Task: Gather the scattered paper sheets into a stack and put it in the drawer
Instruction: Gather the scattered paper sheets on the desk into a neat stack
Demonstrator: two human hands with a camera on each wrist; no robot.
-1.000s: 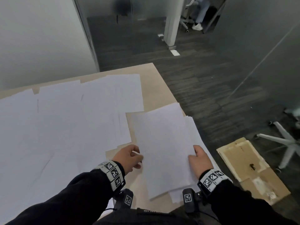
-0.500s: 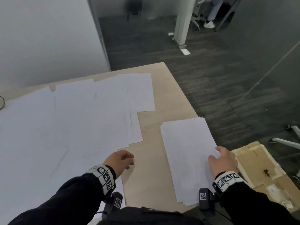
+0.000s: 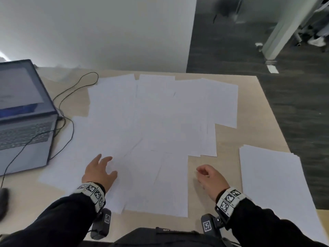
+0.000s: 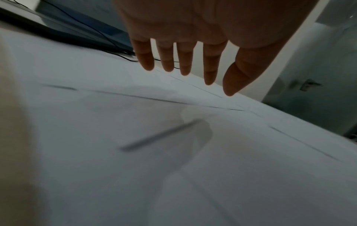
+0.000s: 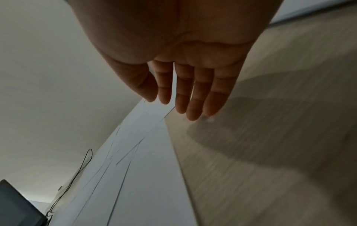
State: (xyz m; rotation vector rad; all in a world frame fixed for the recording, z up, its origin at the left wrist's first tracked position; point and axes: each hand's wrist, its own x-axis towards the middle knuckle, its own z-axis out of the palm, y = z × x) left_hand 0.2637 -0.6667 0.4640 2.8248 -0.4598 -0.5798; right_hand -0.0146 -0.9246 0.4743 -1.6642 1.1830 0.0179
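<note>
Several white paper sheets (image 3: 160,118) lie spread and overlapping across the middle of the wooden table (image 3: 201,184). A gathered stack of sheets (image 3: 274,189) rests at the table's right edge, partly overhanging it. My left hand (image 3: 100,171) hovers over the near-left sheets (image 4: 135,137), fingers (image 4: 185,61) straight and spread, holding nothing. My right hand (image 3: 210,177) is over bare wood between the spread sheets and the stack; its fingers (image 5: 193,97) are relaxed and empty. No drawer is in view.
An open laptop (image 3: 23,114) stands at the left with black cables (image 3: 71,111) trailing beside the sheets. A dark mouse (image 3: 3,200) sits at the near-left edge. A white wall is behind; dark carpet (image 3: 293,104) lies to the right of the table.
Both hands let go of the gathered stack, which now lies at the table's right edge. My view swung left to the spread sheets, and both hands moved left, now empty.
</note>
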